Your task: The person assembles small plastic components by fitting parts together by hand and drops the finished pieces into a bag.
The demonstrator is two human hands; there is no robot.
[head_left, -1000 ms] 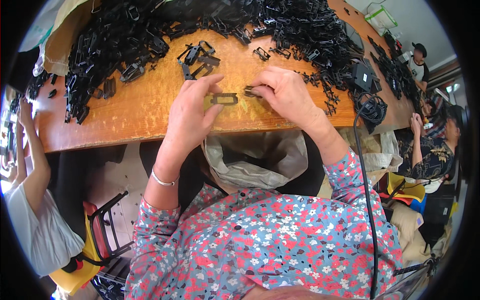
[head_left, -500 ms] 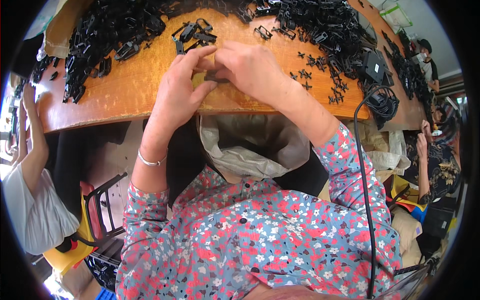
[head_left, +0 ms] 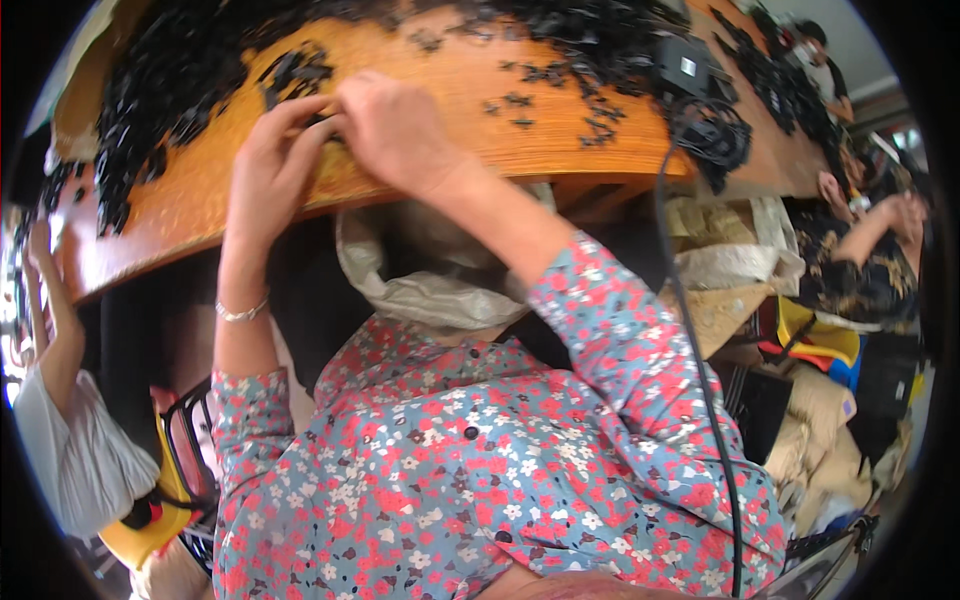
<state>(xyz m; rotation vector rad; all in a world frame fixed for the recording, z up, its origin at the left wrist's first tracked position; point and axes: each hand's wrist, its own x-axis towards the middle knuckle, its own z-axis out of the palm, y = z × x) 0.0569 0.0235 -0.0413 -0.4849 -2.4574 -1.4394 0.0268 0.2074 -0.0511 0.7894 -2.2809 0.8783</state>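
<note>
Above the near edge of the wooden table, my left hand [head_left: 268, 170] and my right hand [head_left: 398, 132] meet at their fingertips. Both are closed, pinching a small black plastic part [head_left: 326, 118] that the fingers mostly cover, so its exact shape is hidden. Just beyond my left fingers lies a small group of black plastic frames [head_left: 298, 72]. Several small black cross-shaped pieces [head_left: 600, 128] are scattered on the table to the right of my right hand. A bracelet circles my left wrist.
Heaps of black plastic parts [head_left: 170, 90] line the table's far side. A black box [head_left: 690, 68] and coiled cable [head_left: 715, 140] sit at right; a cord runs down past my right arm. A sack [head_left: 440, 297] gapes below the table edge. Other people sit left and right.
The view has swung, so table and hands appear shifted left. My hands stay together at the fingertips, still on the small black part, now blurred by motion.
</note>
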